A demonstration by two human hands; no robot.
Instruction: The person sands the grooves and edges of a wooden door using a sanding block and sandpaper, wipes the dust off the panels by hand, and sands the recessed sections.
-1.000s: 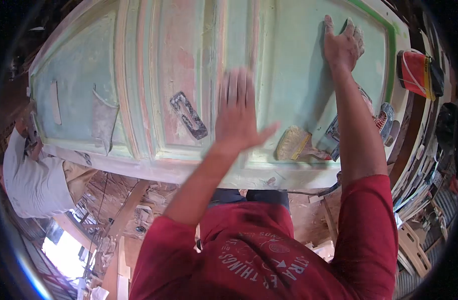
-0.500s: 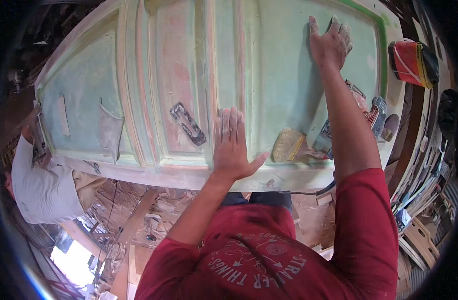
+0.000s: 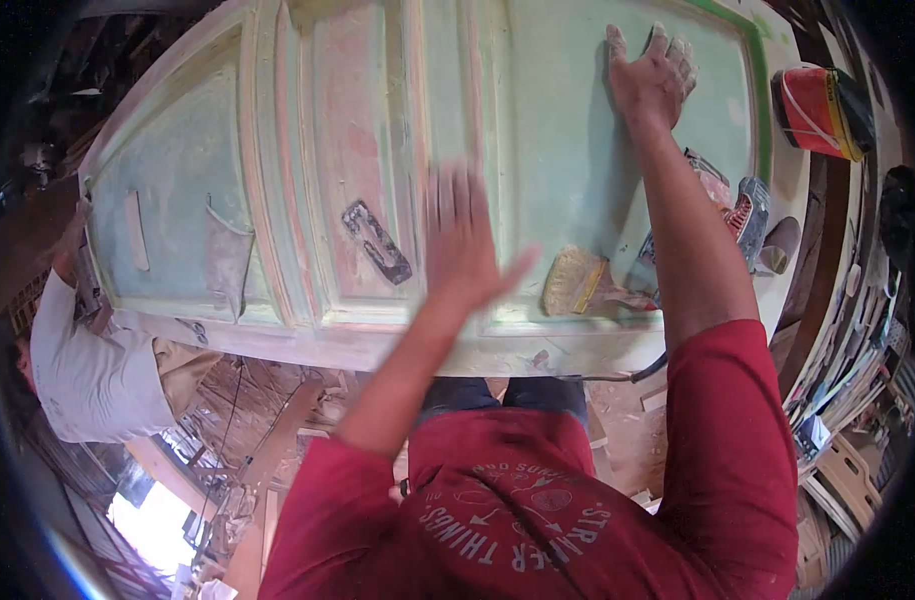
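Plainly, the green panel (image 3: 567,140) lay before us, near edge (image 3: 567,357) facing our red shirt (image 3: 517,450); bare surface separated our spread right hand (image 3: 654,85) from our straight-fingered, blurred left hand (image 3: 462,245), which had moved farther from that edge.

Between the left hand (image 3: 459,240) and right hand (image 3: 652,90), one can pass over the pale green moulded panel (image 3: 552,130); the wide pale-bristled brush (image 3: 569,282) obstructs its near side.
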